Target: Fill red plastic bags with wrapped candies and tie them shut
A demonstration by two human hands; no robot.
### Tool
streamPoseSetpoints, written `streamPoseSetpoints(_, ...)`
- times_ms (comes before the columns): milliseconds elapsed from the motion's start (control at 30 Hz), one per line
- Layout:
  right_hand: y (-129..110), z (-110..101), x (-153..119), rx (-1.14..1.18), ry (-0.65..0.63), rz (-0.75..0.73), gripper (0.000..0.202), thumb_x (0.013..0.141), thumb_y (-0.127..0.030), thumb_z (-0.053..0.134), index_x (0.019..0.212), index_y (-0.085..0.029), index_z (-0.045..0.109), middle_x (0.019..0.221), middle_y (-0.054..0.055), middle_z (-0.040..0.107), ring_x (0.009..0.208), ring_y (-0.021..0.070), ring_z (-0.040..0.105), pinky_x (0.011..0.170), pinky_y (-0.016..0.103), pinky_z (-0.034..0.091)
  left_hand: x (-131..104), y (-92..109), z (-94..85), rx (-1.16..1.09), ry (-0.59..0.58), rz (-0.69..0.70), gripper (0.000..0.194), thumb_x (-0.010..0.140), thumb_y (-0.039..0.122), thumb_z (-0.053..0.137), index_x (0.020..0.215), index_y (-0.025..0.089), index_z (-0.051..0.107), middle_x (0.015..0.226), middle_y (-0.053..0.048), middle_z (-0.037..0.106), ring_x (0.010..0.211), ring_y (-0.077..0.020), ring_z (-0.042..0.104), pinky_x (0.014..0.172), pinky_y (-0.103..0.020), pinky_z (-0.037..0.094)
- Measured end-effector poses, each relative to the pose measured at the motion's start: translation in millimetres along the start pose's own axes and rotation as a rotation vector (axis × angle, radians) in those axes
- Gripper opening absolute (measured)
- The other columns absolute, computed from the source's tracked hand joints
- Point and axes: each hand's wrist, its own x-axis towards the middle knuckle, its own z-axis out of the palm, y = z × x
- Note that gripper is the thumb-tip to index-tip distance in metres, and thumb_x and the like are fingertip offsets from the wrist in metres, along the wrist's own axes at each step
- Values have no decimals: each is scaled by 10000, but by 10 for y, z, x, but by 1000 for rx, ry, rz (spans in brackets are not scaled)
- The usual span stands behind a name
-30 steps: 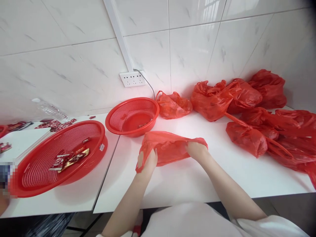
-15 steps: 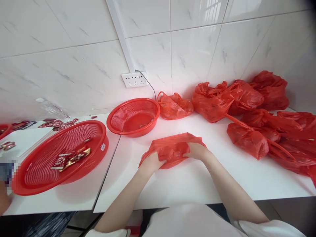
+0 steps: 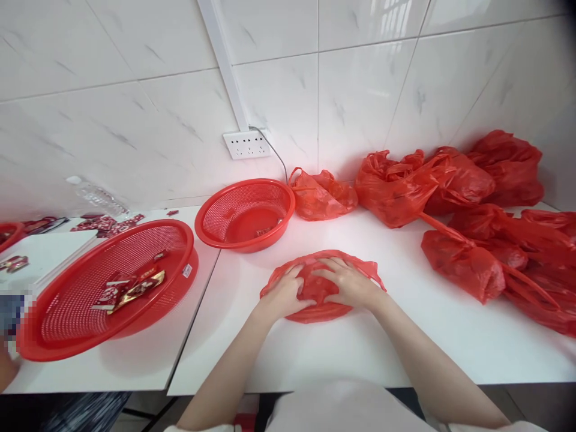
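A red plastic bag [image 3: 310,312] lies in front of me on the white table, spread into a rounded shape with its mouth facing up. My left hand [image 3: 283,292] rests on its left side, fingers apart. On the right side of the bag lies my right hand [image 3: 348,283], its fingers spread and reaching inward over the plastic. Neither hand is closed round anything. What the bag holds, if anything, I cannot make out.
A red mesh basket [image 3: 245,243] stands behind the bag, with a few small wrapped pieces inside. A larger red basket [image 3: 121,234] at left holds wrapped snacks [image 3: 130,291]. Filled red bags [image 3: 463,258] crowd the right side. Another person's hand [image 3: 6,366] shows at the left edge.
My hands have come out from gripping inside the bag and now lie spread on it. The bag has gone from a bunched, pulled-up shape to a flatter, rounder one.
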Motion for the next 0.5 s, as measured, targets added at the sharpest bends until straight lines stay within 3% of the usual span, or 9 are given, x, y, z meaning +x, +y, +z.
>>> streamPoseSetpoints(100, 181, 31, -15, 132, -139, 171, 884, 689, -320, 773, 1462, -370, 348, 1438, 96, 426, 1252, 306, 492, 941, 428, 478, 14, -167, -12, -109, -33, -15, 303, 653, 435, 752, 699, 209, 556, 1515, -69, 387, 1310, -306, 456, 914, -364, 480)
streamPoseSetpoints(200, 317, 57, 6, 254, -240, 295, 948, 674, -369, 765, 1492, -362, 286, 1398, 96, 476, 1168, 289, 560, 897, 391, 496, 49, -268, -21, -179, -21, -27, 342, 635, 458, 753, 668, 217, 513, 1334, -77, 571, 1221, -302, 534, 827, -347, 501)
streamPoseSetpoints(267, 348, 72, 33, 287, -261, 329, 962, 671, -407, 760, 1499, -346, 274, 1429, 94, 458, 1218, 301, 525, 929, 399, 476, 87, -300, -9, -249, 9, -25, 368, 620, 492, 760, 678, 220, 519, 1163, -85, 655, 1236, -306, 518, 883, -358, 480)
streamPoseSetpoints(367, 314, 90, 67, 275, -255, 359, 981, 678, -443, 753, 1508, -352, 239, 1476, 95, 399, 1256, 307, 500, 946, 407, 464, 148, -292, 4, -512, 188, -100, 398, 663, 533, 722, 855, 218, 571, 1124, -100, 669, 1209, -280, 544, 1002, -397, 413)
streamPoseSetpoints(433, 261, 93, 74, 243, -223, 350, 968, 678, -491, 754, 1502, -325, 275, 1477, 109, 399, 1255, 313, 504, 963, 416, 455, 184, -257, -40, -853, 351, -222, 492, 738, 615, 614, 997, 203, 541, 1054, -126, 689, 1078, -262, 631, 997, -426, 422)
streamPoseSetpoints(500, 191, 86, 72, 202, -143, 329, 831, 758, -555, 674, 1469, -251, 370, 1441, 131, 455, 1245, 314, 516, 969, 424, 453, 213, -221, -148, -1249, 457, -369, 630, 777, 727, 464, 1070, 170, 494, 911, -145, 705, 941, -270, 688, 939, -448, 470)
